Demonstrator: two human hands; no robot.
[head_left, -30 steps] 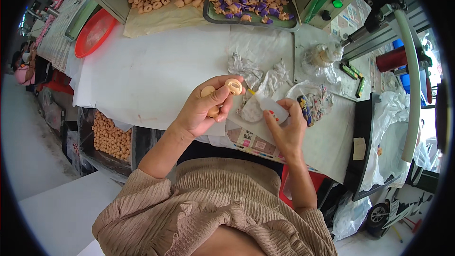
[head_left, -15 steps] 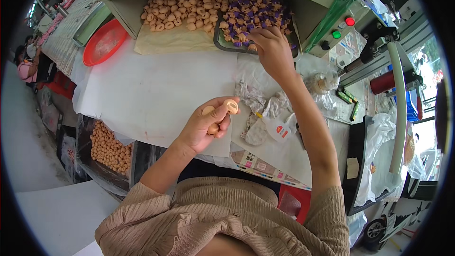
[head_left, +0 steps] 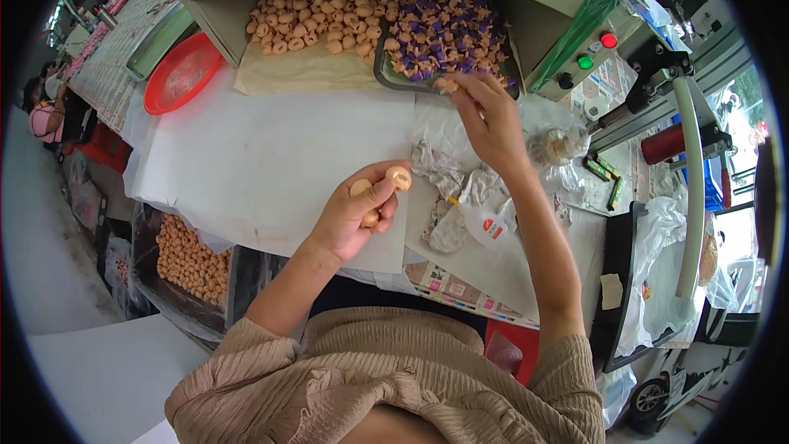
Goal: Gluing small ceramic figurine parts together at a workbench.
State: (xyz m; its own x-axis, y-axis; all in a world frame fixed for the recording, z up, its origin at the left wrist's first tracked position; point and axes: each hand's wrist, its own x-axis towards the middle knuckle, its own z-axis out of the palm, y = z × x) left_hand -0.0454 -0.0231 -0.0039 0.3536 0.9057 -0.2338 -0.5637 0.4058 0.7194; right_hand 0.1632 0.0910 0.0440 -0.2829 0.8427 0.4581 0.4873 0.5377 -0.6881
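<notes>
My left hand (head_left: 355, 207) is closed around several small round peach-coloured plastic pieces above the white paper. One of them, a hollow doll-head-like piece (head_left: 399, 178), is pinched between thumb and forefinger with a slot showing. My right hand (head_left: 491, 119) is just in front of the dark tray (head_left: 394, 80), its fingertips pinching a small peach-coloured part (head_left: 445, 85). That tray holds a heap of small peach and purple parts (head_left: 448, 33). Left of it lies a pile of hollow round peach pieces (head_left: 325, 12) on a yellowish sheet.
A red plastic basin (head_left: 182, 74) sits at the left. Rags (head_left: 440, 166) and a white squeeze bottle (head_left: 485, 224) lie right of the paper. A lined box of peach pieces (head_left: 193, 259) stands lower left. At the right are a press-like machine (head_left: 657, 144) and a black tray (head_left: 625, 296).
My right hand has drawn back from the heap toward me, now with a small peach part in its fingertips. The round piece in my left hand has turned slightly.
</notes>
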